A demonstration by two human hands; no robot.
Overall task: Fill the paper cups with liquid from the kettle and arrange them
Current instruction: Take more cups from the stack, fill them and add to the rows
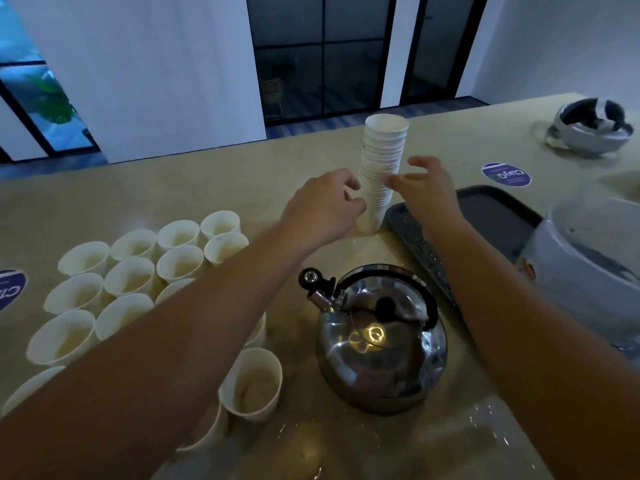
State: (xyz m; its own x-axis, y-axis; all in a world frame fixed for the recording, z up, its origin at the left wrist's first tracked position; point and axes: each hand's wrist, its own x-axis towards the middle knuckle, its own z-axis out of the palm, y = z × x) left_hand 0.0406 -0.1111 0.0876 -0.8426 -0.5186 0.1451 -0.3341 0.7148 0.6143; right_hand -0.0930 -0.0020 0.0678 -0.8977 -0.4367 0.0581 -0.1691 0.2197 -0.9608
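Nearest the camera, the beige matte bench (346, 455) carries scattered wet droplets and a faint sheen at its front edge. On it stands a polished steel kettle (381, 344), round-bodied and mirror-bright, with a black arched handle, a black lid knob and a short spout capped by a whistle pointing left and away. To its left a loose cluster of filled paper cups (131, 278) spreads across the bench: thin white tapered cups with rolled rims, each holding pale liquid. One of them (254, 382) stands apart from the rest, just beside the kettle. The left forearm crosses above this cluster and hides several cups.

On the right, a large white rounded appliance (585, 271) with a glossy shell sits at the frame edge, overlapping a dark rectangular tray (491, 216) with a raised lip and rounded corners.

Farther out, both hands reach a tall stack of nested empty cups (382, 168) that stands on the bench just left of the tray. The left hand (323, 206) curls its fingers round the lower part of the stack; the right hand (424, 188) pinches the stack's rims higher up with thumb and fingertips, its other fingers spread.

Beyond lie a round purple sticker (506, 174) and a white bowl-like object (588, 128) with dark contents. A second purple sticker (10, 289) sits at the left edge. Behind the bench are white walls and dark-framed glass doors.
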